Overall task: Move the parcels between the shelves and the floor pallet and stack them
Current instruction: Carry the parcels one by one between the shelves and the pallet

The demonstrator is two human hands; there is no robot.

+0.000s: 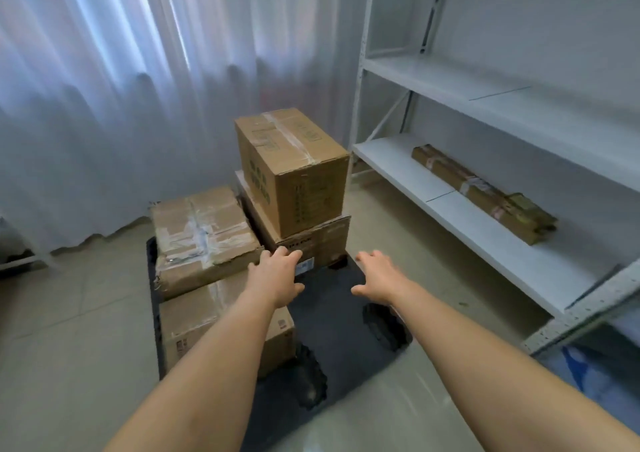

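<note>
Head view: dark floor pallet [332, 316] carrying four taped cardboard parcels in two stacks of two, tall parcel [294, 171] topmost at rear, long flat parcel [485, 192] on lower white shelf [450, 223], left hand [278, 276] and right hand [377, 276] both spread, fingers holding nothing, above the pallet.

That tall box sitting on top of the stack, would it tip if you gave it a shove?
Probably, if pushed high up: the tall box stands taller than it is wide and covers only part of the lower box. Its taped cardboard looks stiff, so it should slide or topple whole rather than buckle. Its weight cannot be judged.
</note>
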